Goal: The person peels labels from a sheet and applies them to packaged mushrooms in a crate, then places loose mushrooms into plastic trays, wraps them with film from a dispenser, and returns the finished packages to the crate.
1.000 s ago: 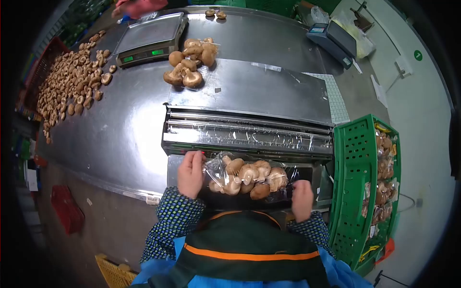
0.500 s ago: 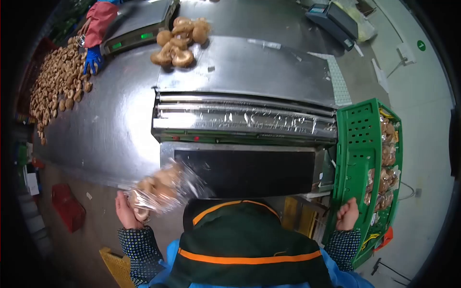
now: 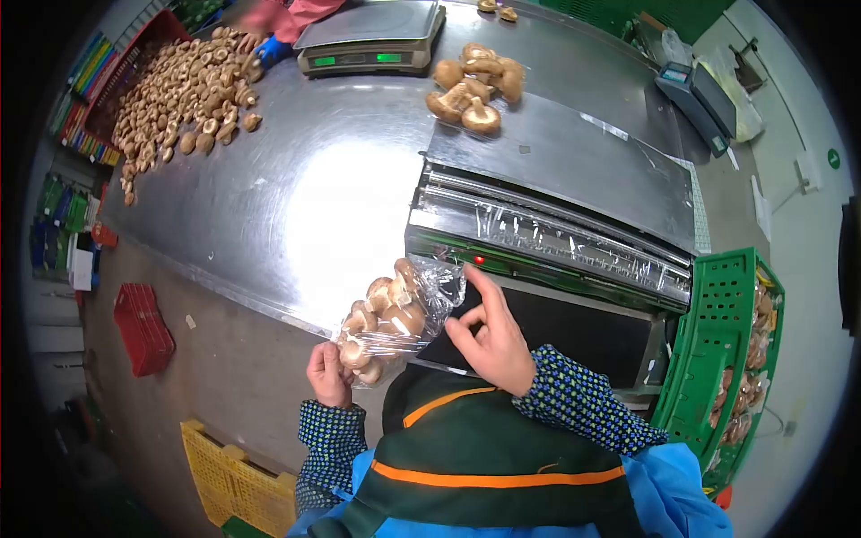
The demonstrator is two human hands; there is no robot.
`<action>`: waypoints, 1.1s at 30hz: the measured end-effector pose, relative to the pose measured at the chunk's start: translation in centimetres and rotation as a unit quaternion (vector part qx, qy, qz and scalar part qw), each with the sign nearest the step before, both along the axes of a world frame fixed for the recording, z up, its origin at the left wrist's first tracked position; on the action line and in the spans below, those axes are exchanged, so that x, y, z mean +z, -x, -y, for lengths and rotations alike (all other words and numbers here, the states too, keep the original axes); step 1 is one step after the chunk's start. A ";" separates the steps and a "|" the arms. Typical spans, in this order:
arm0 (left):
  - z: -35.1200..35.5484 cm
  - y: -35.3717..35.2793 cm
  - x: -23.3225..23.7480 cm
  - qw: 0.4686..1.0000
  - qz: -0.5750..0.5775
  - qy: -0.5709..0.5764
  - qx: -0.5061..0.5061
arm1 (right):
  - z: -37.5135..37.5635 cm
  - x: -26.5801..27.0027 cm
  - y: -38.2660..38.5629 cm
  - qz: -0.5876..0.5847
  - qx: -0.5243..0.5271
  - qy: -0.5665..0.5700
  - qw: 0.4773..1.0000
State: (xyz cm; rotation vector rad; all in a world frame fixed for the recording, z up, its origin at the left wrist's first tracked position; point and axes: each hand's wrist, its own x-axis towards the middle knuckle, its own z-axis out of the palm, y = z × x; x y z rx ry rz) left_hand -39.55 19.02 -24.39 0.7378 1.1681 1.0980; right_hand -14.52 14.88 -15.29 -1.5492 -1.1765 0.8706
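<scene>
A pack of brown mushrooms (image 3: 386, 314) in clear plastic film is held tilted in front of the apron, over the table's front edge. My left hand (image 3: 330, 375) is closed on its lower left end, thumb and fingers pinching the film. At the pack's upper right, my right hand (image 3: 493, 339) has its index finger and thumb stretched out and apart. Those fingertips are right at the gathered, loose end of the film. Behind this hand lies the black plate (image 3: 583, 336) of the film wrapping machine (image 3: 547, 238), whose red light glows.
Loose mushrooms (image 3: 188, 99) are heaped at the back left, where a co-worker's blue glove (image 3: 269, 52) reaches in. A scale (image 3: 368, 40) and a mushroom cluster (image 3: 478, 85) stand behind. To the right is a green crate (image 3: 722, 314) holding wrapped packs. Red (image 3: 143, 332) and yellow (image 3: 238, 480) crates stand on the floor.
My right hand has come from beside the green crate to the film's loose end. My left hand still holds the pack, now tilted up more. The view has swung left.
</scene>
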 end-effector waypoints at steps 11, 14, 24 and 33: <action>-1.0 0.4 0.8 0.998 0.057 -0.009 -0.033 | -0.1 -0.5 -3.5 -0.200 -0.100 0.129 0.966; -1.5 0.6 1.1 0.998 0.053 0.014 -0.041 | -1.7 -1.1 -2.1 -0.123 -0.065 0.103 0.985; -1.8 -0.1 4.2 0.977 0.155 0.145 -0.002 | 0.4 1.1 -2.9 -0.533 -0.341 0.057 0.772; 0.1 -4.3 8.0 0.954 0.109 0.266 -0.080 | 15.3 0.6 -8.0 -0.665 -0.417 0.018 0.619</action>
